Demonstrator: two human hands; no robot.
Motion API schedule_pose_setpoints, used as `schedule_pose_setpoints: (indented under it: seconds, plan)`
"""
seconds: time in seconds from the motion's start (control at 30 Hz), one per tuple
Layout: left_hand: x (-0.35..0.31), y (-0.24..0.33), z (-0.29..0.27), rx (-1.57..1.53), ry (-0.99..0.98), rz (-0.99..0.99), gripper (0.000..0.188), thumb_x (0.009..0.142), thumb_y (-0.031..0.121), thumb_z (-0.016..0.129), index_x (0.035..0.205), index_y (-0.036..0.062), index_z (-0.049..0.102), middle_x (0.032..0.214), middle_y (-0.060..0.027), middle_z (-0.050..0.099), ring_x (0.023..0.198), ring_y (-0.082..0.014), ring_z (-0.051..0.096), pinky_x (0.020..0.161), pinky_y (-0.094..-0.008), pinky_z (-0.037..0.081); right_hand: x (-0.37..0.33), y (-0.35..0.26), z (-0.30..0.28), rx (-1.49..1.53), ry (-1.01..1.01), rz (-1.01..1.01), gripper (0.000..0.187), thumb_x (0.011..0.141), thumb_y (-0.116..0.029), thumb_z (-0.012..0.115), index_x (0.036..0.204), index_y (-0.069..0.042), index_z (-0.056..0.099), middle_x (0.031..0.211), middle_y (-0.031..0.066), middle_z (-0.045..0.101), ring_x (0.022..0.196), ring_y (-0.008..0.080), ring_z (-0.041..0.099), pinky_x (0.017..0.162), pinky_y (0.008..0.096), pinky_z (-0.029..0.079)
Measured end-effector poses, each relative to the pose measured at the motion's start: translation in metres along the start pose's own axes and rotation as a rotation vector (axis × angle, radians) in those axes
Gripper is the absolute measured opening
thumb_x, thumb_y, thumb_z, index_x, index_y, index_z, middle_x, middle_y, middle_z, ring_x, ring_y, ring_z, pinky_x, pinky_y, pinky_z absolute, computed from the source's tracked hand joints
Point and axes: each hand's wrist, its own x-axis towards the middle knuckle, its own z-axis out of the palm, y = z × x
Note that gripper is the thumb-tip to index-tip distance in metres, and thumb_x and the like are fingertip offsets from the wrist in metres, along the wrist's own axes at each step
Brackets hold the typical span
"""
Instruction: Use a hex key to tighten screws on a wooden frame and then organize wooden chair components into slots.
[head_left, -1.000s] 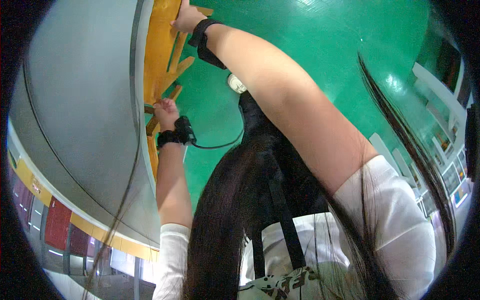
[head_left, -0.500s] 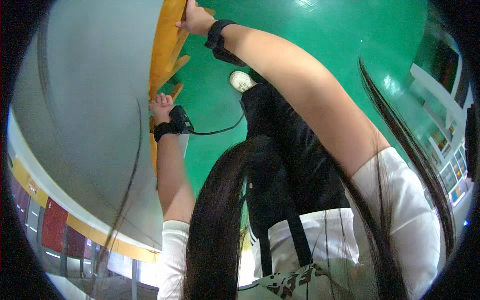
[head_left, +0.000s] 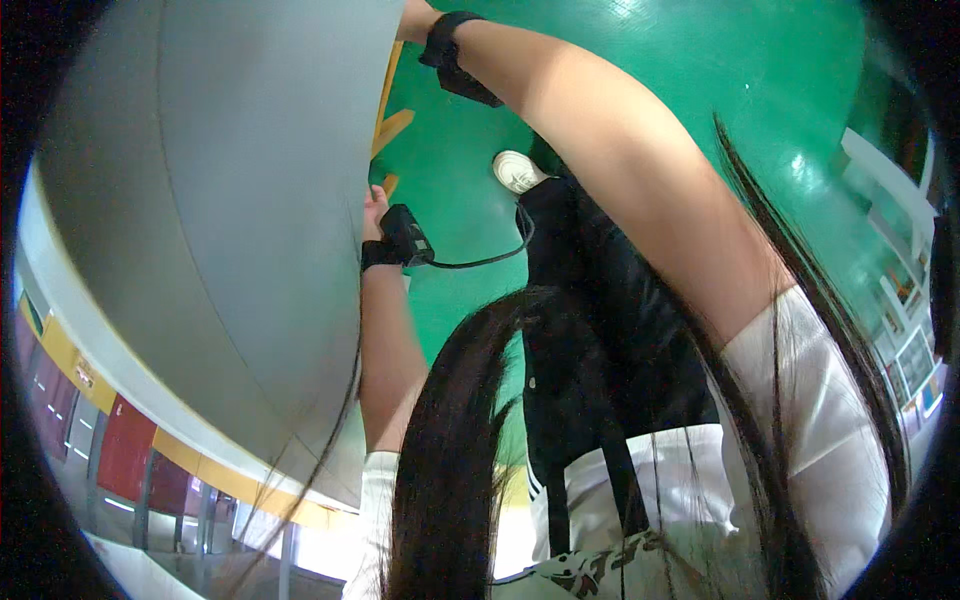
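Note:
A large smooth grey panel (head_left: pixel 250 180) fills the left side of the view, its edge running down beside both hands. Past that edge show parts of an orange-brown wooden frame (head_left: pixel 388 95), with a slanting bar (head_left: pixel 394 130) jutting over the floor. My left hand (head_left: pixel 374 207) is at the edge, its visible fingers bent against it and the rest hidden behind the panel. Farther off, my right hand (head_left: pixel 415 20) reaches the same edge at the top of the view, its fingers out of sight. Each wrist wears a black strap with a small box.
Below is a shiny green floor (head_left: pixel 620 110), with my white shoe (head_left: pixel 518 171) on it. A black cable (head_left: pixel 480 264) runs from the left wrist box toward my legs. Dark hair (head_left: pixel 450 430) hangs across the view. White shelving (head_left: pixel 885 200) stands at the far right.
The grey panel's edge and my left hand now sit farther right in view. The panel covers most of the wooden frame and parts of both hands that showed before.

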Motion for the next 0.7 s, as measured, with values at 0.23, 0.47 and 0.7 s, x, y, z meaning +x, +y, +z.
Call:
schedule_pose_setpoints:
  seconds: [0.23,0.47,0.7]
  plan:
    - [0.021,0.002,0.024,-0.063,0.224,-0.117,0.021,0.081,0.015,0.031,0.089,0.0006,0.044,0.087,-0.0125,0.049,0.077,-0.0196,0.047,0.06,-0.0354,0.041,-0.002,-0.014,-0.015,0.19,-0.081,0.033,0.062,0.071,-0.015,0.054,0.118,-0.003,0.016,0.096,0.0232,0.049,0.087,0.036,0.048,0.077,0.0399,0.038]
    - [0.024,0.001,0.014,-0.239,0.05,-0.255,0.03,0.081,0.025,0.031,0.09,0.0018,0.047,0.088,-0.0084,0.052,0.078,-0.0178,0.051,0.061,-0.0377,0.041,-0.024,-0.009,0.001,-0.124,0.077,0.124,0.068,0.072,-0.037,0.053,0.118,-0.006,0.015,0.09,0.0199,0.054,0.085,0.0348,0.052,0.072,0.0422,0.041]
    - [-0.006,0.001,0.036,-0.05,0.002,-0.294,0.023,0.08,0.019,0.032,0.091,0.004,0.046,0.092,-0.0069,0.05,0.08,-0.018,0.048,0.065,-0.0348,0.038,-0.088,0.078,-0.041,-0.17,-0.12,-0.033,0.05,0.075,-0.035,0.05,0.109,-0.003,0.032,0.093,0.0217,0.052,0.086,0.0361,0.05,0.072,0.0414,0.041]
